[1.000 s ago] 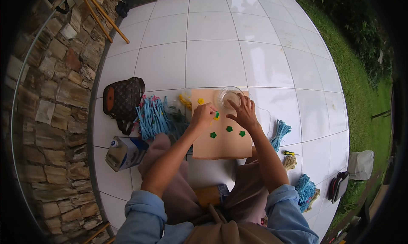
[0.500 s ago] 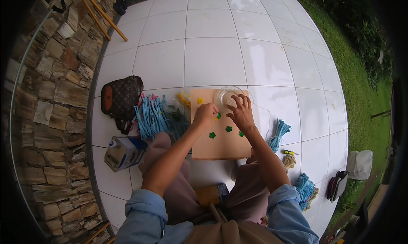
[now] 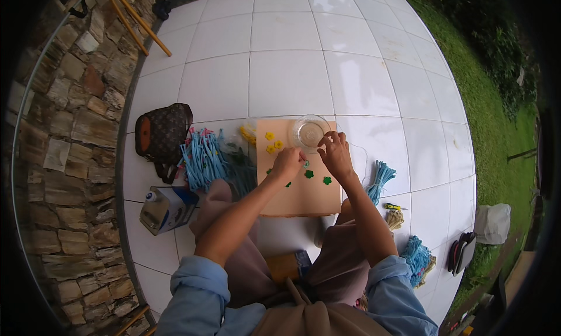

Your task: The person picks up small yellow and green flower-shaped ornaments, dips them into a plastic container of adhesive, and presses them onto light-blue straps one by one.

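Note:
A tan cardboard sheet (image 3: 298, 202) lies before me, with small yellow flower pieces (image 3: 270, 149) at its far left and green flower pieces (image 3: 309, 174) nearer its middle. My left hand (image 3: 288, 164) is over the sheet, thumb and fingers pinched together. Right by its fingertips is a small green piece; whether they hold it or something finer is unclear. A clear round glass dish (image 3: 305, 132) rests at the sheet's far edge. Beside its near right rim my right hand (image 3: 336, 156) has curled fingers with thumb and forefinger close together; anything between them is too small to name.
Bundles of blue cord (image 3: 202, 160) lie left of the sheet, near a brown bag (image 3: 162, 134) and a metal can (image 3: 168, 209). On the right are another blue cord bundle (image 3: 381, 181), a yellow screwdriver (image 3: 393, 207) and a blue heap (image 3: 416, 255) on white tiles.
My right hand has drawn back from over the glass dish toward its near right side, its fingers curling in. The left hand remains pinched, slightly nearer to me. More yellow flower pieces show.

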Available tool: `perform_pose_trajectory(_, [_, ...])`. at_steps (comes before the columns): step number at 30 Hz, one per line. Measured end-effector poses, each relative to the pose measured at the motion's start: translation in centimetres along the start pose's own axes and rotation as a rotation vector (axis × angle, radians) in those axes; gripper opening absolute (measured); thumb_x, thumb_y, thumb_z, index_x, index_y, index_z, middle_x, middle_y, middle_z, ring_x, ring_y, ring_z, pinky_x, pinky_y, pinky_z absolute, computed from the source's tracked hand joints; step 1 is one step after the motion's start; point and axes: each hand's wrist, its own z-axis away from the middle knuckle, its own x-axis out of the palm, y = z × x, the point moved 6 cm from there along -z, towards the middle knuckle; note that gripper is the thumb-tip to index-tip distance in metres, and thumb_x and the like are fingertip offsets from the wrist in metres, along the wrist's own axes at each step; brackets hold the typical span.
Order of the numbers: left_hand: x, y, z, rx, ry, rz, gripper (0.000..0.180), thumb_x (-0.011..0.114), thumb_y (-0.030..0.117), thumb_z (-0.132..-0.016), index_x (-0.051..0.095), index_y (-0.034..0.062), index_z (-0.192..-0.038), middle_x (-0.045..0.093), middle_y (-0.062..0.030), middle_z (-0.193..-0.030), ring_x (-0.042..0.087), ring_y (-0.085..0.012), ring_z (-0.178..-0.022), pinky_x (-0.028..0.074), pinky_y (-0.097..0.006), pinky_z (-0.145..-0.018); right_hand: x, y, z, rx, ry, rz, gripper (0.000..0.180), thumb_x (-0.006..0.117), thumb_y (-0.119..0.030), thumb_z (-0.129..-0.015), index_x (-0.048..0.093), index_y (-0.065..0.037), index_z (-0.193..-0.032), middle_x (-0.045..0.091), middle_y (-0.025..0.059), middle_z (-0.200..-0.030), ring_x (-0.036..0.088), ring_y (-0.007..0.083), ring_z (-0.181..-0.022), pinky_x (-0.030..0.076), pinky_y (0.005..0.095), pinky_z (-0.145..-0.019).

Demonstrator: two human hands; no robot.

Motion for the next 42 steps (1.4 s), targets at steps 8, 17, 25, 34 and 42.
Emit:
perform_pose_trajectory(8, [3.1,1.4,0.5,0.160,0.096,-0.381,0.007,0.060,0.005,-0.073,0.058,0.0029,-0.079,0.061,-0.0122,-0.069,0.061,-0.0291,-0.069,0.049,-0.036,-0.064,-0.8,0.8,1.6,0.046,-0.158,-0.069,0.005,0.055,-0.008,-0.075,0.057,-0.004,-0.072,0.056,0.0126,-0.077,0.058,0.0307,-0.075,0.048,0.0404,-0.064])
perform_pose_trajectory(17, [-0.5,4.4,2.7,0.116,0.193,-0.328,0.013,0.060,0.018,-0.078,0.058,0.0055,-0.076,0.062,-0.0104,-0.070,0.062,-0.0272,-0.066,0.048,-0.037,-0.057,-2.4,0.8,2.6,0.131,-0.217,-0.122,0.015,0.061,-0.015,-0.075,0.055,-0.001,-0.076,0.061,0.0158,-0.080,0.060,0.0324,-0.075,0.048,0.0420,-0.063])
perform_pose_trajectory(25, [-9.7,-0.5,9.7,0.021,0.543,-0.156,0.020,0.062,0.023,-0.081,0.058,0.0039,-0.074,0.058,-0.0070,-0.056,0.058,-0.0177,-0.050,0.043,-0.029,-0.047,-2.6,-8.5,-1.8,-0.061,-0.101,-0.421,0.027,0.066,-0.021,-0.073,0.051,0.001,-0.079,0.060,0.0188,-0.070,0.059,0.0365,-0.070,0.046,0.0438,-0.060])
perform_pose_trajectory(34, [-21.8,-9.6,25.7,-0.208,0.915,0.102,0.017,0.057,0.020,-0.084,0.061,0.0028,-0.085,0.062,-0.0076,-0.067,0.060,-0.0149,-0.060,0.046,-0.027,-0.056,11.1,-29.5,2.7,-0.589,-0.466,-0.403,0.024,0.058,-0.020,-0.079,0.044,-0.001,-0.083,0.058,0.0203,-0.074,0.057,0.0397,-0.071,0.044,0.0467,-0.060])
perform_pose_trajectory(42, [-25.6,-21.6,37.7,-0.784,1.036,-0.362,0.036,0.065,0.023,-0.074,0.055,-0.0048,-0.094,0.060,-0.0183,-0.086,0.060,-0.0292,-0.081,0.047,-0.037,-0.076,20.6,-39.8,8.3,-0.847,-0.731,-0.400,0.022,0.050,-0.022,-0.086,0.045,-0.003,-0.094,0.057,0.0206,-0.085,0.054,0.0370,-0.088,0.043,0.0463,-0.071])
